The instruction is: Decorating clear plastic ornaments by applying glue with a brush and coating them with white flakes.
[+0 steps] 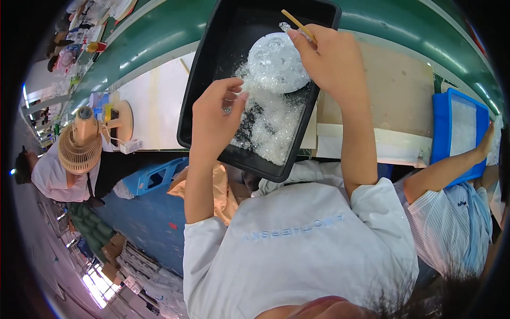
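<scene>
- Head view: I see a black, glossy, rectangular plastic tray (212,69) on the counter (159,101), holding a heap of small clear glittering crystal pieces (271,127).
- A round, clear, faceted dome-shaped disc (276,61) sits above the heap, its surface studded and sparkling.
- My right hand (332,61) has its grip closed on a thin tan wooden stick (297,24) and touches the disc's upper edge; the forearm stands nearly straight up from the white sleeve.
- My left hand (215,114) has fingers curled, tips pinched near the disc's lower left rim; I cannot tell whether it holds a piece.
- To the right, another person's arm reaches to a blue tray (459,127).
</scene>
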`<state>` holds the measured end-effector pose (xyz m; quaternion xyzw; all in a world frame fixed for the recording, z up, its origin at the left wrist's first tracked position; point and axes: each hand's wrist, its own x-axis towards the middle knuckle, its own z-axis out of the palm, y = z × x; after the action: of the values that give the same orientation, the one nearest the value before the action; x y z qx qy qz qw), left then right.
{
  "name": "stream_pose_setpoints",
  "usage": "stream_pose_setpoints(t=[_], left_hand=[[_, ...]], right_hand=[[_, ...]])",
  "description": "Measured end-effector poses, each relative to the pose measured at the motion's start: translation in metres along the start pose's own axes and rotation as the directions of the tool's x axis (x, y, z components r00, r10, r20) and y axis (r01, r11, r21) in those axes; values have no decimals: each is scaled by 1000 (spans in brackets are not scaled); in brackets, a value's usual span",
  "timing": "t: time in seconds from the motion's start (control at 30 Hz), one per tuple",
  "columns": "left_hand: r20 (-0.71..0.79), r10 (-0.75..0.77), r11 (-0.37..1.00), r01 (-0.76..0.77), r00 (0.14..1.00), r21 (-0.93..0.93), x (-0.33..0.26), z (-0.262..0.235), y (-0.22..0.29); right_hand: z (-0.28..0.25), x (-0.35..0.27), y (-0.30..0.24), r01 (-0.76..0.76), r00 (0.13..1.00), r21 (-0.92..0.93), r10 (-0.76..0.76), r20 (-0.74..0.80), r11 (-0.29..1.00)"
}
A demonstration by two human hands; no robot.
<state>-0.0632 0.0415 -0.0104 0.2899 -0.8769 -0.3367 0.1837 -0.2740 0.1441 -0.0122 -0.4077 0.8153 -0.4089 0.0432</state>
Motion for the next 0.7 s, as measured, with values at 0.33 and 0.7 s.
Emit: stream_pose_setpoints(t=[0.33, 0.7], left_hand=[[112, -43, 322, 120, 993, -939, 10, -18, -38], [-54, -10, 299, -48, 999, -953, 18, -10, -41]], right_hand=[[-7, -2, 0, 763, 626, 33, -726, -284, 645], [4, -15, -10, 749, 573, -17, -659, -486, 663]])
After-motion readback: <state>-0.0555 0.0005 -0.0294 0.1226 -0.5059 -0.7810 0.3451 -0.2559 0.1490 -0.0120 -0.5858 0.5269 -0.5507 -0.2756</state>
